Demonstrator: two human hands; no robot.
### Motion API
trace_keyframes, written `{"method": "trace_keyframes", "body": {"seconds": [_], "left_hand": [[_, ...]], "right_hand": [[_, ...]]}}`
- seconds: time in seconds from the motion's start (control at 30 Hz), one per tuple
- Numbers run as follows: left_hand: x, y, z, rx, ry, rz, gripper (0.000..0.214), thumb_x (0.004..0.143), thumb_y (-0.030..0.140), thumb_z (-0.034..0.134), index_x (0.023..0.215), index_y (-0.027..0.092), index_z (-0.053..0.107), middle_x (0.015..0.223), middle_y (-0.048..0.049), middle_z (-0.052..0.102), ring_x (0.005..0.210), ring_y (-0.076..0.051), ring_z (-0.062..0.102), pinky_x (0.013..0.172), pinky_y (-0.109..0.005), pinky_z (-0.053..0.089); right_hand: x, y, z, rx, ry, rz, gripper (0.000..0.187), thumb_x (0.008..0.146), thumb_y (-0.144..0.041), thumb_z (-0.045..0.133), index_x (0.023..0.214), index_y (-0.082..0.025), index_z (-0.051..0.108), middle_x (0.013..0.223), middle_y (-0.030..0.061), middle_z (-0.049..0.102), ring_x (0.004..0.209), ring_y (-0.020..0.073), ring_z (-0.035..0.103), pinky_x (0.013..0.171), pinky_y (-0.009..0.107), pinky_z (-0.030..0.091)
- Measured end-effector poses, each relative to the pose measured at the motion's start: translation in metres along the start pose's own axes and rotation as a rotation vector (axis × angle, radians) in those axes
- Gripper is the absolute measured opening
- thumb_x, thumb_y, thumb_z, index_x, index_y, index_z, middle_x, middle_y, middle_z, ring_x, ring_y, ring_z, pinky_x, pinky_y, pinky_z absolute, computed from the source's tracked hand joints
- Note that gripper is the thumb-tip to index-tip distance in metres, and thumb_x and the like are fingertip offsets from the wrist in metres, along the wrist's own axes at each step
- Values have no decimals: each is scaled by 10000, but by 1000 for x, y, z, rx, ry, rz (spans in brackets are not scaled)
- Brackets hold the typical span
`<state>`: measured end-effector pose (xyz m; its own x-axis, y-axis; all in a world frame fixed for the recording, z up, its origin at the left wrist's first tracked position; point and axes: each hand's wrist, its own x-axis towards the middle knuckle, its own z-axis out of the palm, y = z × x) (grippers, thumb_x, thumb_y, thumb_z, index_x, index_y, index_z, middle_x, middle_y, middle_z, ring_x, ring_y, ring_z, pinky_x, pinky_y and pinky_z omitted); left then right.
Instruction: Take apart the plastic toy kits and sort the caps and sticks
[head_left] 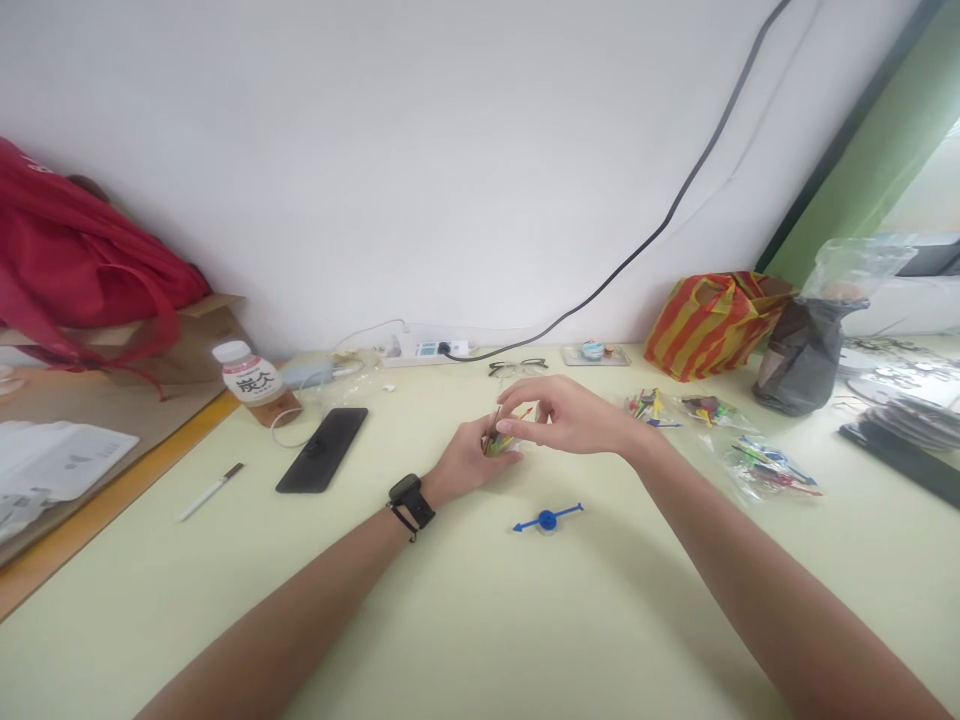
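Note:
My left hand, with a black watch on its wrist, is closed around a small bunch of coloured plastic arrow spinners. Red, yellow-green and dark bits stick out between the fingers. Over the bunch, my right hand brings thumb and fingertips together at its upper end; what they pinch is too small to make out. On the table just below both hands lies a blue arrow spinner on a clear round base, touched by neither hand.
Bags of coloured spinners lie to the right, before a striped bag and a dark bag. Left are a phone, a bottle and a pen. Glasses and a power strip sit along the wall.

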<state>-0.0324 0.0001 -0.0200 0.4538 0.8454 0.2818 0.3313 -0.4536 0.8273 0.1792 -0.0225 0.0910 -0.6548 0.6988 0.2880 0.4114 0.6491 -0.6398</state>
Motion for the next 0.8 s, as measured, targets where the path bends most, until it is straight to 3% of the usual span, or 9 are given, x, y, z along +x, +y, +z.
{"method": "trace_keyframes", "body": {"seconds": [0.2, 0.3, 0.47, 0.67, 0.8], "left_hand": [[-1, 1, -1, 96, 9, 25, 345, 825, 372, 778, 1103, 177, 714, 754, 34, 548, 651, -122, 418, 614, -256, 353], [-2, 1, -1, 87, -17, 35, 345, 831, 380, 776, 1101, 179, 706, 795, 23, 583, 673, -128, 441, 616, -255, 361], [-2, -1, 0, 49, -21, 54, 313, 821, 389, 791, 1035, 179, 700, 858, 2, 626, 705, -135, 478, 635, -256, 387], [-2, 0, -1, 43, -43, 56, 352, 821, 384, 797, 1090, 182, 695, 873, -3, 642, 720, -142, 511, 649, -263, 410], [-2, -1, -1, 52, -55, 55, 380, 809, 415, 815, 1090, 188, 694, 877, 0, 653, 727, -145, 532, 660, -267, 428]], "right_hand": [[1, 0, -1, -47, -38, -12, 349, 994, -529, 604, 1005, -233, 788, 1052, 60, 726, 877, 175, 655, 692, 288, 511], [0, 1, -2, -39, -72, -21, 357, 1010, -518, 581, 1005, -224, 783, 1095, 72, 707, 901, 175, 650, 698, 285, 515], [-2, 3, -7, -60, -83, 31, 412, 1005, -548, 575, 903, -200, 771, 994, 67, 694, 805, 157, 626, 675, 288, 495], [-3, 5, -10, -20, -129, 30, 380, 1012, -541, 562, 988, -227, 775, 1156, 67, 693, 903, 168, 652, 721, 288, 525], [-2, 5, -8, -38, -132, 31, 381, 1011, -535, 569, 951, -219, 774, 1086, 66, 697, 858, 164, 646, 705, 293, 507]]}}
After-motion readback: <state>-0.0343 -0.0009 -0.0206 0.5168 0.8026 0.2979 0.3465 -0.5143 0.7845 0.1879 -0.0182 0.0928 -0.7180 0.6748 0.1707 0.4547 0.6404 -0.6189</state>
